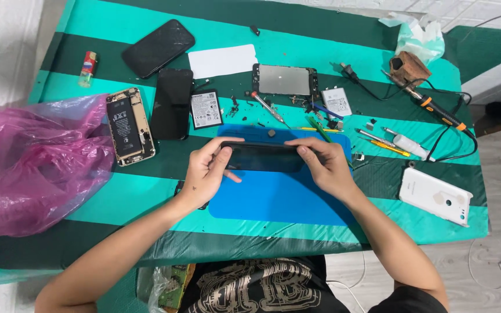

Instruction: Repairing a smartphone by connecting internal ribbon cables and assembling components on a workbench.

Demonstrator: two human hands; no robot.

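Black phone (265, 157) over a plain blue mat (273, 197). Beneath the mat, worktop (320, 40) cloth striped teal and dark green. Left of the mat, sheer pink bag (30, 162), crinkled. Right of the mat, white back cover (436, 196). Above the mat, silver-grey screen frame (285, 80), white card (222, 61), glossy black handset (159, 47). Far left of the mat, red and yellow lighter (89, 66). Orange and black soldering iron (439, 112) up right.

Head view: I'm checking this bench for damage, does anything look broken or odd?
Yes. The black phone at the top left has a cracked screen, and the gold phone lies opened, its battery exposed. Small loose parts lie scattered.
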